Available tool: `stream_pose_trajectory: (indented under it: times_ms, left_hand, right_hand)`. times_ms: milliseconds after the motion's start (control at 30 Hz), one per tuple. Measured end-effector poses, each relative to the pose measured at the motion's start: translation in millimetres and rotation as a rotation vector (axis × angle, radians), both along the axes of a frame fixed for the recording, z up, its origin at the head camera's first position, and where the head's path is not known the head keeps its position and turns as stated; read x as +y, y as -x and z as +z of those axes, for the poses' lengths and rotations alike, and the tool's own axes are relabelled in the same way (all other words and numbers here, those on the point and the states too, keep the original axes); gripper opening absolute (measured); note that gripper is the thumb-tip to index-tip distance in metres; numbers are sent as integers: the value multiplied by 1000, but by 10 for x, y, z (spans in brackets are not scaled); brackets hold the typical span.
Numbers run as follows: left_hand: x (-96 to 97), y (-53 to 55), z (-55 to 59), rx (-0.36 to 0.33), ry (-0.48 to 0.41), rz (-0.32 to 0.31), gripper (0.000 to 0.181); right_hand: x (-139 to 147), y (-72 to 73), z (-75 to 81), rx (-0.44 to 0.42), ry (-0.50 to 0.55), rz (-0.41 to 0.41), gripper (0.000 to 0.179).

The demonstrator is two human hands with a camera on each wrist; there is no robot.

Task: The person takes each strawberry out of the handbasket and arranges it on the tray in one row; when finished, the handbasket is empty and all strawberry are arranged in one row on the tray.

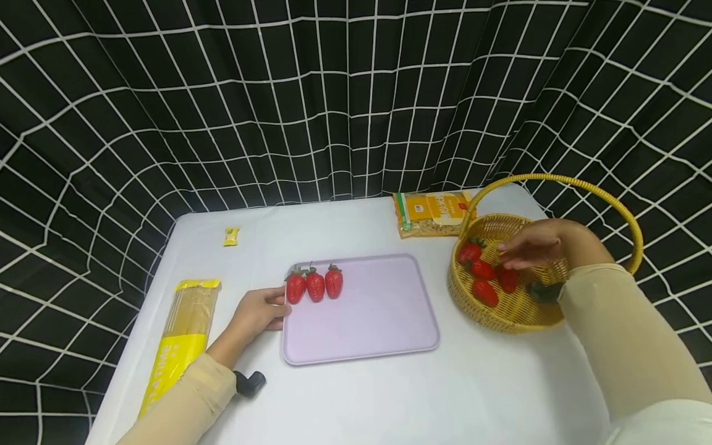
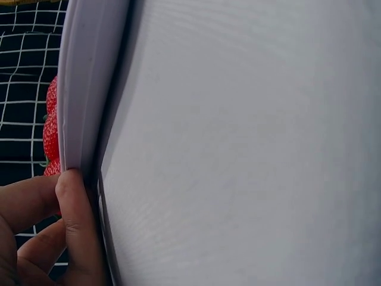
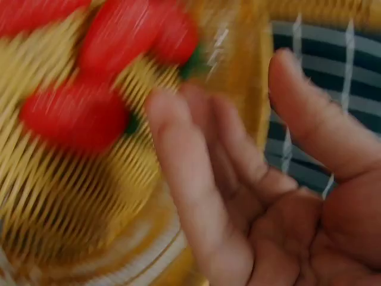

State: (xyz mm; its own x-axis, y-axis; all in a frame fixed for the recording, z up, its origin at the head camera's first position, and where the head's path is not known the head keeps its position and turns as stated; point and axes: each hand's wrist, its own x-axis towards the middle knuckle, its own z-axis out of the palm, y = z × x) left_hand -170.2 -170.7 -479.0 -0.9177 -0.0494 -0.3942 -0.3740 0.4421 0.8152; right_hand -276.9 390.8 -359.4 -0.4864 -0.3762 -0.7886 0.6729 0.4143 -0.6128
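Note:
My left hand [image 1: 258,315] grips the left edge of a pale lilac tray [image 1: 384,315], thumb and fingers at its rim [image 2: 89,89]. In the tray's upper left corner, three red strawberries [image 1: 315,287] stand side by side in a row. My right hand [image 1: 534,243] hangs over a yellow wicker basket [image 1: 478,315], fingers apart and holding nothing. Several strawberries [image 1: 485,292] lie inside the basket; in the right wrist view one strawberry [image 3: 77,116] sits close to the fingertips. A dark green thing [image 1: 542,292] in the basket is partly hidden by my right sleeve.
An orange bag of dry food [image 1: 436,213] lies behind the tray, beside the basket. On the left are a yellow pack of noodles [image 1: 183,334] and a small yellow wrapped sweet [image 1: 230,236]. The basket's tall handle [image 1: 578,180] arches above it. Black grid curtains [image 1: 311,111] surround the white table.

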Motion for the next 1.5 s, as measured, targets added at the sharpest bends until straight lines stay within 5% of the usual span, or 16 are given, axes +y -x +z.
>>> stream_pose_trajectory:
  times_ms: [233,367,600,967,1267,1400,1500]
  left_hand:
    - [-9,6,-6,6,15,3,60]
    - [3,0,-13,6,22,-9,60]
    - [4,-5,-7,4,27,4,60]
    - [13,-17,1,5,29,8,60]
    - [1,1,0,-9,22,8,59]
    - [4,-4,10,-16,26,10,59]
    - [11,-4,12,-16,24,11,59]
  right_hand:
    - [398,-227,-172,-13,-202,-313,11]
    - [394,-298,-261,-53,-210,-360,10]
    - [271,-97,-428,-142,-168,-147,21]
    - [39,15,-532,-77,-111,-135,16]
    - [131,-71,-184,33,-41,9,19]
    - [51,-186,-47,118,90,166,24]
    - [-140,-338,9,232,167,211,22]
